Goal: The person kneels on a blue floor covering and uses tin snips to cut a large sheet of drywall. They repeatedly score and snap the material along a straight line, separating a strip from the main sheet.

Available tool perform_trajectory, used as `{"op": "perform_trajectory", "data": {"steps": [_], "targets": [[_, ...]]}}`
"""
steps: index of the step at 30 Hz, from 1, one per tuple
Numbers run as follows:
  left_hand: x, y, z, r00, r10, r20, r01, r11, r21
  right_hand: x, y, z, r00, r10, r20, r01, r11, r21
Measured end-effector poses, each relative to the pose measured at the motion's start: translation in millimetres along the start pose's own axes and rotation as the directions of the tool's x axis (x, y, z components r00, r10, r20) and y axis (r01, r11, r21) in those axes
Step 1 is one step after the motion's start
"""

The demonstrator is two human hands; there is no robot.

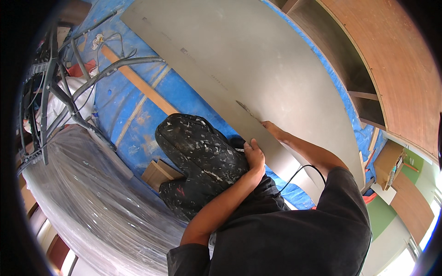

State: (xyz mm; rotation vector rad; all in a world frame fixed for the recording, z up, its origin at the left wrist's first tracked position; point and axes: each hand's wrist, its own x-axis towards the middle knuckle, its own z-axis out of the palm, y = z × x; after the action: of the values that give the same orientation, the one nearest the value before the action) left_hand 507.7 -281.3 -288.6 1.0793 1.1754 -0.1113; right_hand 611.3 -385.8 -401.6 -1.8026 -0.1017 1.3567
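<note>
A large grey sheet board (258, 50) lies flat in front of me, with faint printed marks along it. My right hand (272, 130) is closed over the board near its close edge. From its fingers a narrow, dark, pointed blade (245, 108) reaches forward and left along the surface; the handle is hidden in the hand, and I cannot tell if it is a saw or a knife. My left hand (255, 157) is at the board's near edge beside my paint-spattered knee (198, 142), its fingers reaching onto the edge. Its grip underneath is hidden.
Blue sheeting (145, 103) covers the floor, with a long wooden strip (142, 85) on it. Wood offcuts (159, 174) lie by my leg. At left stand a plastic-wrapped bulky item (92, 184) and a black metal frame (69, 99). A wooden cabinet (391, 60) borders the right.
</note>
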Motion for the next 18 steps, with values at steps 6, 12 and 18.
{"op": "perform_trajectory", "data": {"steps": [6, 12, 18], "targets": [[-0.8, 2.1, 1.0, 1.000, -0.015, -0.003, 0.015, 1.000, -0.016, -2.6, -13.2, -1.2, 0.998, -0.004, -0.061, -0.002, 0.996, -0.092], [-0.4, 2.8, 1.4, 0.999, -0.013, -0.035, 0.015, 0.999, 0.048, -5.3, -18.0, -5.9, 0.992, -0.079, -0.098, 0.050, 0.963, -0.264], [12.2, -10.2, 2.3, 0.998, 0.014, -0.067, -0.012, 0.999, 0.031, 0.3, -15.4, 2.4, 0.989, 0.067, -0.132, -0.090, 0.980, -0.175]]}}
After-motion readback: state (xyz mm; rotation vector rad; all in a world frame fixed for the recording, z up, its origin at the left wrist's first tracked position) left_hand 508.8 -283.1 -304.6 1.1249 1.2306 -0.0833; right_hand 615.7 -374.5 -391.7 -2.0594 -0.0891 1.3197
